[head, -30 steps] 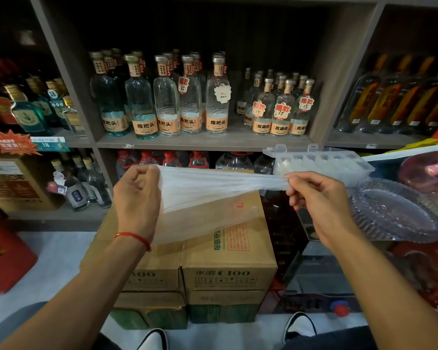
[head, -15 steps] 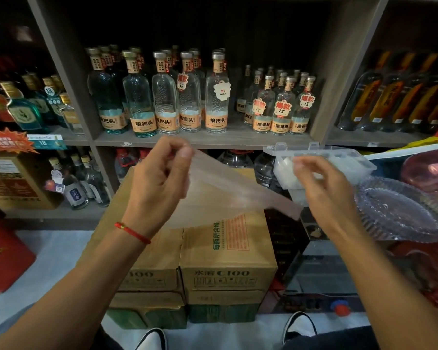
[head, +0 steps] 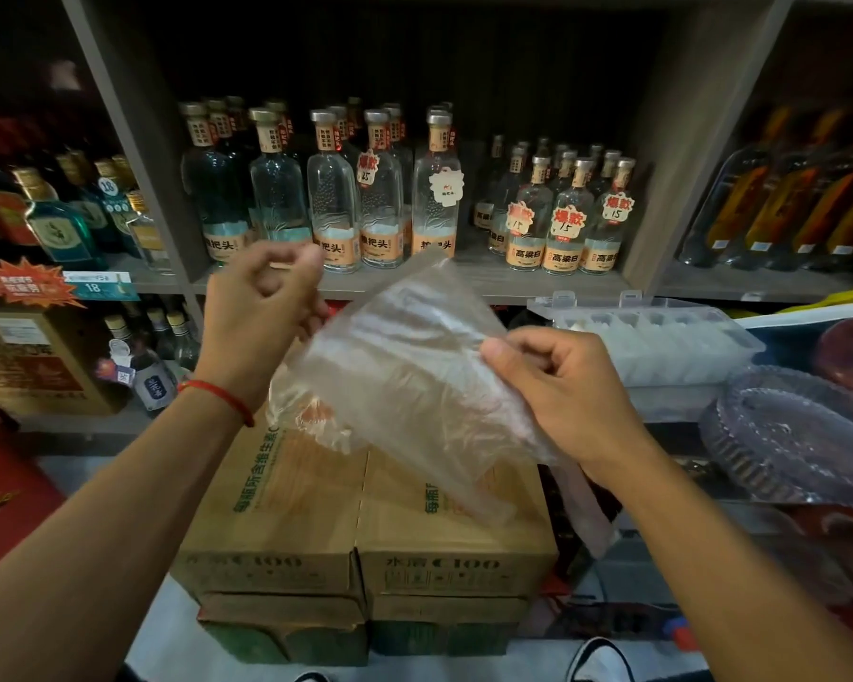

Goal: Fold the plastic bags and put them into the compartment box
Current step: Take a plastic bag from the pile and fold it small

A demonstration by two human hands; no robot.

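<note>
Bag (head: 405,366) hanging mid-air between both hands, folding step underway. Left hand (head: 262,312) pinching its 10 o'clock edge; right hand (head: 557,386) gripping the 3 o'clock side. Next: another fold, then carrying toward box (head: 661,347) at 2 o'clock.

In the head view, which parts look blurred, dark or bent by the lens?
Head view: the plastic bag is smeared by motion between the left hand and right hand; the shelf uprights lean outward from wide-angle distortion; the upper recess is dark; the bottles are reasonably sharp.
</note>
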